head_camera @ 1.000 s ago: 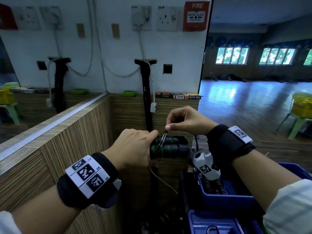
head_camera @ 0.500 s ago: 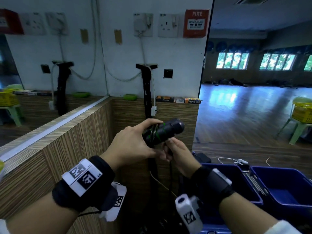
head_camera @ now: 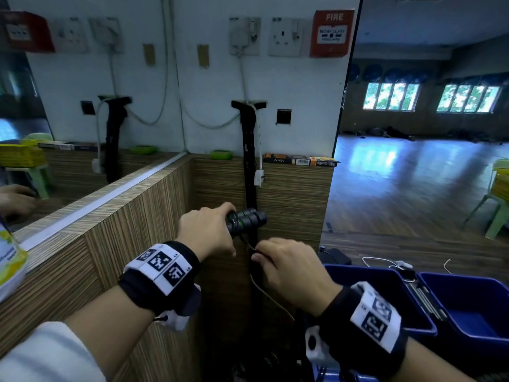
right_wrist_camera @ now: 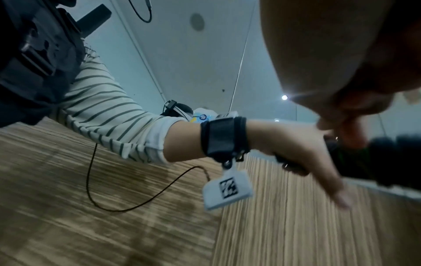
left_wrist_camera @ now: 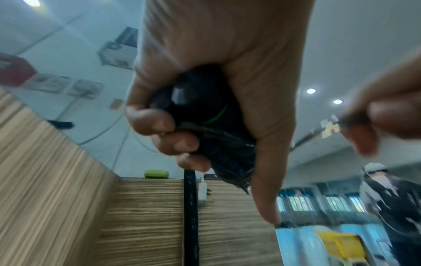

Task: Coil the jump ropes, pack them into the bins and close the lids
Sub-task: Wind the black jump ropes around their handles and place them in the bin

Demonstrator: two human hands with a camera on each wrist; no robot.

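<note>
While the head view looks down, the left hand [head_camera: 205, 234] grips the two black handles [head_camera: 246, 220] together, and the right hand [head_camera: 289, 267] just below pinches the thin cord [head_camera: 249, 244]; open blue bins [head_camera: 468, 310] wait near right. From the left wrist, fingers [left_wrist_camera: 157, 122] clamp wound cord against the handles. The right wrist view is blurred, showing little more. Each turn should probably be kept snug and side by side, with the handles held steady.
</note>
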